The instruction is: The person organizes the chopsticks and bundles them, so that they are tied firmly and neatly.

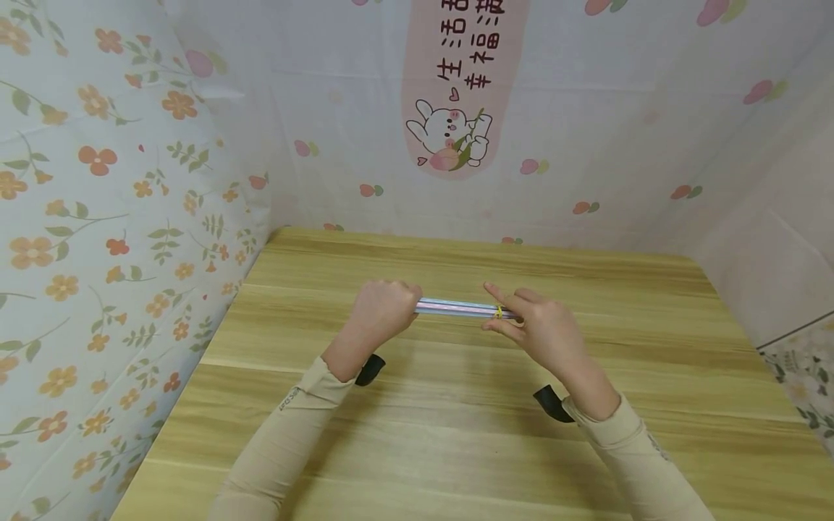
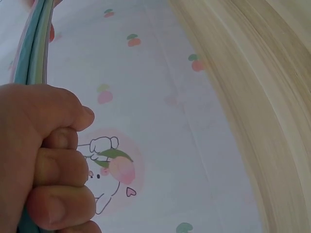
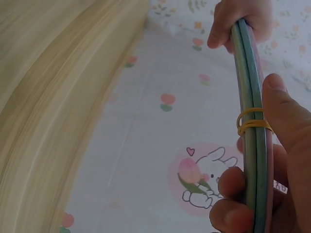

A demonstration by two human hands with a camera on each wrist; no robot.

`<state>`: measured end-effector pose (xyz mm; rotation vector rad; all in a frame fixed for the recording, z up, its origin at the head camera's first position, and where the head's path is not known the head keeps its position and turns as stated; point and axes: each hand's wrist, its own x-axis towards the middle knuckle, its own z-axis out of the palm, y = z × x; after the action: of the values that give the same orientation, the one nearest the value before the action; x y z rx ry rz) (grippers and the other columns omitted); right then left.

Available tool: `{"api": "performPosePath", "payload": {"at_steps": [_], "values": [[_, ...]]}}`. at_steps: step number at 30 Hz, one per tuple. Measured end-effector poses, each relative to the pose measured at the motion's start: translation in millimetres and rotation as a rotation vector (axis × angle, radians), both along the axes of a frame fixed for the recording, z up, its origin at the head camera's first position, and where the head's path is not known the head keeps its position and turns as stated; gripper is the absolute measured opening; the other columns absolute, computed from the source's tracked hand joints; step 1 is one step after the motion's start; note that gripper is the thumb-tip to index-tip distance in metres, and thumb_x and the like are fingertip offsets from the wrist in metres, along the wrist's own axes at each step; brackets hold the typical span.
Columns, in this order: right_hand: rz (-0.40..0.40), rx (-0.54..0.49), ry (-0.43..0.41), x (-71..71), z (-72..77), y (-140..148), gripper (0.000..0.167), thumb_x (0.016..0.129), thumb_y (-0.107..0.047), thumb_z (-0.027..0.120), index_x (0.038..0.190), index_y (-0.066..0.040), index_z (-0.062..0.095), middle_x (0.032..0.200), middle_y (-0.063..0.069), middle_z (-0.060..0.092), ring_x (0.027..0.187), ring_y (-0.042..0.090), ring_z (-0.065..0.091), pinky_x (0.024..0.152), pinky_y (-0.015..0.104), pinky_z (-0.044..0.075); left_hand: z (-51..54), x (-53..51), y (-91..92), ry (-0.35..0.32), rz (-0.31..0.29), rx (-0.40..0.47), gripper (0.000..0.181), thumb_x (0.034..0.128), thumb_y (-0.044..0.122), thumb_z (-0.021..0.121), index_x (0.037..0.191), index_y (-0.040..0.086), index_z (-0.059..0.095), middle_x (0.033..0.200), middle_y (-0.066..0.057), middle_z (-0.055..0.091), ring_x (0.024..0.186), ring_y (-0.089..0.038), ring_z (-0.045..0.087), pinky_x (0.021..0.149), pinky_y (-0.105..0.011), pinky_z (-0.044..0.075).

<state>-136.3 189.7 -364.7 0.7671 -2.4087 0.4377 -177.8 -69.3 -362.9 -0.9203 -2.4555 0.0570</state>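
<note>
A bundle of slim, pencil-like pastel sticks [image 1: 456,307] in blue, pink and green is held level above the table. My left hand [image 1: 384,311] grips one end in a closed fist, hiding that end. Near the other end, a yellow rubber band [image 3: 253,125] is looped round the sticks. Beyond the band my right hand [image 1: 550,329] holds the bundle, with fingers curled round it in the right wrist view. Its thumb [image 3: 286,109] lies beside the band, and its index finger sticks out in the head view.
Below the hands is a wood-grain table [image 1: 417,434]. A white cloth with tulips and a rabbit [image 1: 449,137] hangs behind it, and a flowered cloth [image 1: 98,217] hangs at the left. Black curved pieces [image 1: 370,370] show by both wrists.
</note>
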Motion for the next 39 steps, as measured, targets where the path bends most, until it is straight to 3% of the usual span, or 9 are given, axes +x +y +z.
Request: {"api": "performPosePath", "payload": {"at_steps": [4,9,15,22,33,39], "values": [[0.015,-0.066,-0.064,2.0,1.7,3,0.047,0.074,-0.031,0.078,0.114,-0.008,0.070,0.078,0.002,0.067,0.059,0.008,0.059,0.051,0.023,0.044,0.1,0.0,-0.7,0.001,0.000,0.003,0.034,0.0786,0.021,0.077,0.058,0.014,0.050,0.051,0.007,0.033,0.049,-0.007,0.020,0.041,-0.021,0.017],[0.003,-0.093,-0.146,4.5,6.9,7,0.043,0.072,-0.017,0.082,0.111,-0.004,0.070,0.086,0.005,0.071,0.061,0.009,0.059,0.055,0.026,0.047,-0.9,0.0,-3.1,-0.004,0.017,0.006,0.032,0.0807,0.016,0.073,0.060,0.013,0.050,0.051,0.006,0.034,0.049,-0.008,0.020,0.041,-0.021,0.018],[-0.048,-0.077,-0.286,8.5,15.3,12,0.036,0.080,-0.017,0.077,0.112,-0.005,0.068,0.092,0.006,0.069,0.078,0.018,0.068,0.068,0.038,0.054,-0.8,-0.1,-5.4,0.007,0.020,0.014,0.036,0.0809,0.014,0.072,0.057,0.014,0.045,0.053,0.006,0.025,0.050,-0.008,0.018,0.041,-0.022,0.015],[-0.065,0.008,-0.367,8.3,21.4,11,0.016,0.084,-0.018,0.072,0.096,-0.008,0.072,0.092,0.003,0.070,0.080,0.015,0.067,0.068,0.035,0.053,-1.2,1.3,-5.1,0.024,0.008,0.015,0.044,0.0781,0.018,0.076,0.056,0.015,0.038,0.054,0.007,0.020,0.051,-0.009,0.016,0.043,-0.022,0.015],[0.064,0.093,-0.424,6.0,28.3,6,0.010,0.088,-0.010,0.067,0.096,-0.005,0.069,0.085,0.000,0.066,0.069,0.007,0.053,0.062,0.027,0.046,-2.4,1.6,-1.5,0.025,0.001,-0.015,0.049,0.0767,0.026,0.080,0.056,0.016,0.037,0.054,0.007,0.020,0.051,-0.008,0.016,0.043,-0.021,0.015],[0.120,0.134,-0.438,4.5,30.3,3,0.017,0.088,-0.011,0.066,0.102,-0.001,0.067,0.090,0.005,0.067,0.069,0.007,0.053,0.062,0.026,0.047,-2.0,2.4,1.4,0.042,-0.013,0.004,0.042,0.0797,0.018,0.074,0.056,0.016,0.040,0.053,0.007,0.023,0.050,-0.008,0.018,0.043,-0.021,0.014]]}}
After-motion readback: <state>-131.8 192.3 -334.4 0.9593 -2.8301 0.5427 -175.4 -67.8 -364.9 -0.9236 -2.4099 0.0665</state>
